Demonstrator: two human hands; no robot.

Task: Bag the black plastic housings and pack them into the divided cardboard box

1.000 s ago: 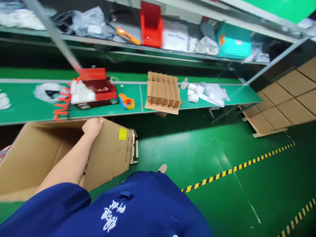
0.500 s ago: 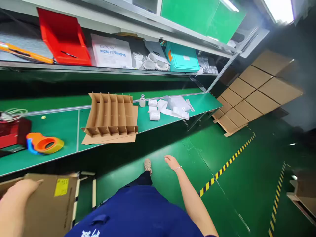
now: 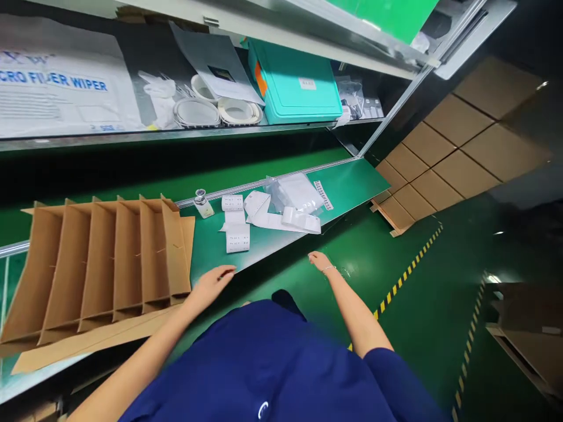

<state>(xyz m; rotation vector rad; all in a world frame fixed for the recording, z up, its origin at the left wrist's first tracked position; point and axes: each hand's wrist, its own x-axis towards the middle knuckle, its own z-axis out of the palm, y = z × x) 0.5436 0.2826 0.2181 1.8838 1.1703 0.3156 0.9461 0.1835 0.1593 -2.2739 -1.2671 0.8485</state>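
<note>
- Cardboard divider insert point(image 3: 105, 258) sits on the green bench point(image 3: 347, 181) at about 9 o'clock in the head view, its slots standing upright on a flat cardboard sheet point(image 3: 92, 340) that pokes out underneath.
- Left hand point(image 3: 213, 282) is at the bench's front edge, just right of the divider's near corner, fingers stretched out flat and loose, nothing in it. Can't really tell if the fingertips actually touch the edge.
- Right hand point(image 3: 320, 261) hangs out over the green floor point(image 3: 396, 258) at roughly 1 o'clock from the left one, open and relaxed, holding nothing, thin bracelet on the wrist.
- White label rolls point(image 3: 236, 234) lie at 12 o'clock from the left hand, with a small bottle point(image 3: 202, 202) behind them and clear plastic bags point(image 3: 294, 196) off to their right.
- Up on the shelf: teal case point(image 3: 294, 85), tape rolls point(image 3: 220, 108), a wiper pack point(image 3: 57, 88).
- Flat cartons point(image 3: 461, 140) are stacked at 2 o'clock.
</note>
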